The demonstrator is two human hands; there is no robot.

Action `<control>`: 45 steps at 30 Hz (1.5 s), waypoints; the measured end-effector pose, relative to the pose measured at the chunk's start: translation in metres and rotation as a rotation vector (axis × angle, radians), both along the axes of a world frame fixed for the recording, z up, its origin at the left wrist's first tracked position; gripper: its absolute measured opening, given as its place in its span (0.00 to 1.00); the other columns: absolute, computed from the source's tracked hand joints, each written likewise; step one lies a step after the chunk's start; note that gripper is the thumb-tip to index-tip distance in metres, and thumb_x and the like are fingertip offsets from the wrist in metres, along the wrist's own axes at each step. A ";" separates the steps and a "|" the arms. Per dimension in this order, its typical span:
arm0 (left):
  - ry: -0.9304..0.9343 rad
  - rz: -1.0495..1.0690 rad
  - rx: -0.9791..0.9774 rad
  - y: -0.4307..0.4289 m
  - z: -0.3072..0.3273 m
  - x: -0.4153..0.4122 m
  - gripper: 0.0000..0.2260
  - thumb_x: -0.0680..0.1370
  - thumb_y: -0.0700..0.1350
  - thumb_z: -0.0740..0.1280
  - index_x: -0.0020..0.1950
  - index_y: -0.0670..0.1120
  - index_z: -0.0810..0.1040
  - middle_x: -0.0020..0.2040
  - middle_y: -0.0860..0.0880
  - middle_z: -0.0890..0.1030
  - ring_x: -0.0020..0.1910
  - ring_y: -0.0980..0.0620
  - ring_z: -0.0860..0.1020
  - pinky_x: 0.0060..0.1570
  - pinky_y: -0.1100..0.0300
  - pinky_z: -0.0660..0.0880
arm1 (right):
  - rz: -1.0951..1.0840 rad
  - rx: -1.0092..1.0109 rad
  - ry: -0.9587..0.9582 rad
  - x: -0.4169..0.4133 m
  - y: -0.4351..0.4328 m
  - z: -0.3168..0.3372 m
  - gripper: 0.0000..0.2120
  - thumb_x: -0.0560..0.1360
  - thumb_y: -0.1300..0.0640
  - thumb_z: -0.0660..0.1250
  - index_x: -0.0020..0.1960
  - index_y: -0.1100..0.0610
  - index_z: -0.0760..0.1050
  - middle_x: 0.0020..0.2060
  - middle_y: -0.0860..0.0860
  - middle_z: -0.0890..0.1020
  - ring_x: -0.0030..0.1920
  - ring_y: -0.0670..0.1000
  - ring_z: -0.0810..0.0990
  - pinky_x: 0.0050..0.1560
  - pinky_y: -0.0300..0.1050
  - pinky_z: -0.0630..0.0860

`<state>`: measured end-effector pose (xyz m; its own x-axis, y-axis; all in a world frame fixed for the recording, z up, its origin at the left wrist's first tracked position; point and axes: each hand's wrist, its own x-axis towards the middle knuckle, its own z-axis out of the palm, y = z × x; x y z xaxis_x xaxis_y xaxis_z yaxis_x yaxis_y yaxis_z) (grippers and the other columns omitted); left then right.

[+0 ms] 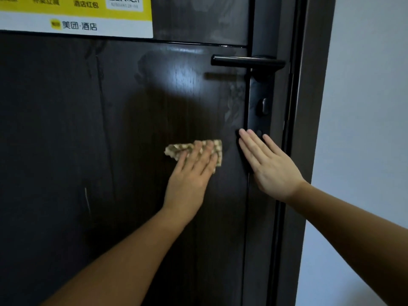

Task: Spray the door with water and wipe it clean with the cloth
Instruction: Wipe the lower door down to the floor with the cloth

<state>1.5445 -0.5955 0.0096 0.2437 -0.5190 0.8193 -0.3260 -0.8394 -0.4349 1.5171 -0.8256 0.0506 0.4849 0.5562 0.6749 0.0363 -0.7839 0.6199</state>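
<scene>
A dark brown wooden door (110, 129) fills most of the head view, with wet smears near its right side. My left hand (192, 173) presses a small beige patterned cloth (176, 149) flat against the door panel, fingers straight. My right hand (267, 164) lies flat on the door's right stile just below the lock plate, fingers straight and together. No spray bottle is in view.
A black lever handle (245, 60) and lock plate (261, 102) sit above my right hand. A yellow and white sticker (88, 16) covers the door's upper left. The door frame (309, 107) and a pale wall (364, 107) are on the right.
</scene>
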 end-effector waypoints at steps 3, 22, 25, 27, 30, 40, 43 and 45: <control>0.035 -0.056 0.363 0.016 -0.017 0.003 0.24 0.77 0.40 0.50 0.74 0.42 0.66 0.75 0.42 0.62 0.75 0.40 0.60 0.71 0.44 0.57 | 0.007 0.027 -0.001 0.002 -0.004 -0.003 0.31 0.75 0.60 0.52 0.77 0.64 0.50 0.77 0.60 0.49 0.77 0.59 0.47 0.74 0.58 0.53; -0.107 -0.132 0.175 0.033 0.020 0.015 0.22 0.77 0.36 0.53 0.71 0.42 0.70 0.74 0.43 0.65 0.73 0.39 0.64 0.71 0.44 0.60 | 0.033 0.278 0.029 0.005 0.025 -0.022 0.34 0.72 0.60 0.58 0.76 0.65 0.53 0.76 0.63 0.48 0.77 0.62 0.44 0.74 0.64 0.51; 0.002 -0.152 0.468 0.061 -0.038 0.014 0.21 0.79 0.39 0.54 0.72 0.43 0.68 0.76 0.44 0.61 0.75 0.41 0.60 0.73 0.45 0.54 | 0.029 0.341 0.072 0.000 0.039 -0.030 0.36 0.71 0.58 0.62 0.76 0.66 0.55 0.76 0.65 0.49 0.76 0.64 0.45 0.73 0.65 0.51; 0.048 -0.154 0.638 0.087 -0.046 0.015 0.21 0.79 0.42 0.55 0.73 0.44 0.68 0.76 0.46 0.60 0.76 0.43 0.57 0.74 0.46 0.52 | 0.051 0.285 0.119 -0.001 0.047 -0.044 0.38 0.70 0.55 0.65 0.75 0.66 0.56 0.76 0.64 0.51 0.76 0.63 0.47 0.73 0.66 0.51; -0.012 -0.154 0.545 0.104 -0.019 0.018 0.20 0.81 0.41 0.53 0.73 0.45 0.68 0.75 0.45 0.64 0.74 0.43 0.61 0.71 0.46 0.59 | 0.093 0.214 0.194 0.002 0.062 -0.067 0.40 0.69 0.56 0.68 0.76 0.64 0.55 0.76 0.61 0.52 0.77 0.60 0.49 0.73 0.65 0.51; 0.073 -0.208 0.775 0.134 -0.050 0.019 0.21 0.81 0.43 0.57 0.74 0.47 0.66 0.76 0.49 0.62 0.75 0.45 0.60 0.72 0.46 0.57 | 0.139 0.448 0.204 0.008 0.092 -0.092 0.39 0.70 0.58 0.65 0.76 0.65 0.53 0.76 0.61 0.51 0.77 0.60 0.48 0.74 0.63 0.52; 0.029 -0.180 0.464 0.128 -0.041 0.017 0.20 0.80 0.41 0.55 0.73 0.45 0.68 0.75 0.46 0.65 0.74 0.43 0.62 0.71 0.44 0.60 | 0.125 0.473 0.199 0.010 0.099 -0.094 0.39 0.70 0.58 0.63 0.76 0.65 0.52 0.76 0.61 0.51 0.77 0.60 0.47 0.73 0.64 0.51; 0.044 -0.174 0.389 0.121 -0.063 0.012 0.20 0.80 0.40 0.56 0.72 0.44 0.69 0.75 0.46 0.65 0.74 0.42 0.62 0.71 0.44 0.58 | 0.115 0.510 0.198 0.009 0.104 -0.097 0.37 0.70 0.58 0.61 0.76 0.66 0.52 0.76 0.61 0.50 0.77 0.60 0.46 0.73 0.65 0.51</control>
<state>1.5568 -0.4746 -0.0535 0.1558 -0.8238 0.5450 -0.4733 -0.5465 -0.6909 1.5264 -0.7216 -0.0464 0.5850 0.2399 0.7747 0.2163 -0.9668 0.1360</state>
